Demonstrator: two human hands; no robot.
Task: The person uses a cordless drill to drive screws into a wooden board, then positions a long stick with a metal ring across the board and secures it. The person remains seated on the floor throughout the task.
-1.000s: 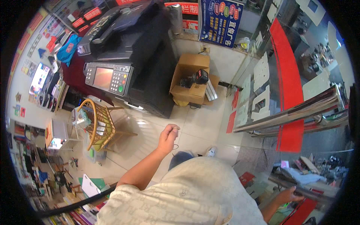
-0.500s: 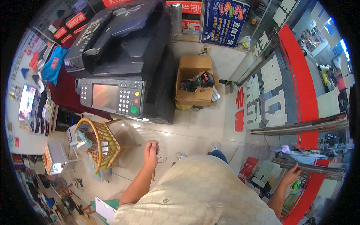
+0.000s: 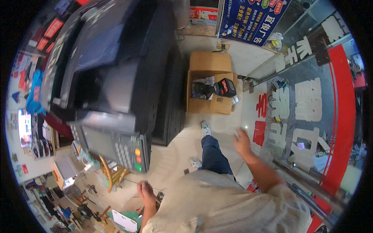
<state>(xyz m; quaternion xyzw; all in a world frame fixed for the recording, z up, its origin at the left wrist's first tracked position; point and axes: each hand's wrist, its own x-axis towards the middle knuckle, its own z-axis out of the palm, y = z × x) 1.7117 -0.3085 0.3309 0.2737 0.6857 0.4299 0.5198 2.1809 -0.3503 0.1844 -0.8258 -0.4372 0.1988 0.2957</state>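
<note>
My left hand [image 3: 145, 191] hangs low in front of me with its fingers curled in, and whatever they may hold is hidden. A large black photocopier [image 3: 157, 105] stands beyond it, with its control panel [image 3: 110, 145] nearest that hand. My right hand [image 3: 243, 141] is smeared by motion, over the tiled floor and near the glass door [image 3: 289, 116]. I see no object in it, and its fingers are too blurred to read. Neither hand touches the copier or the door.
Ahead, an open cardboard box [image 3: 208, 62] holds a black-and-red object [image 3: 225, 87] beside the copier. A blue sign [image 3: 252, 23] stands behind it. To my left are a bamboo chair [image 3: 107, 174] and a white-topped stool [image 3: 70, 169]. A metal door bar [image 3: 307, 182] runs along my right.
My right hand has left the door bar and swung forward. I have stepped ahead, so the copier and box are closer. My left hand hangs lower in view.
</note>
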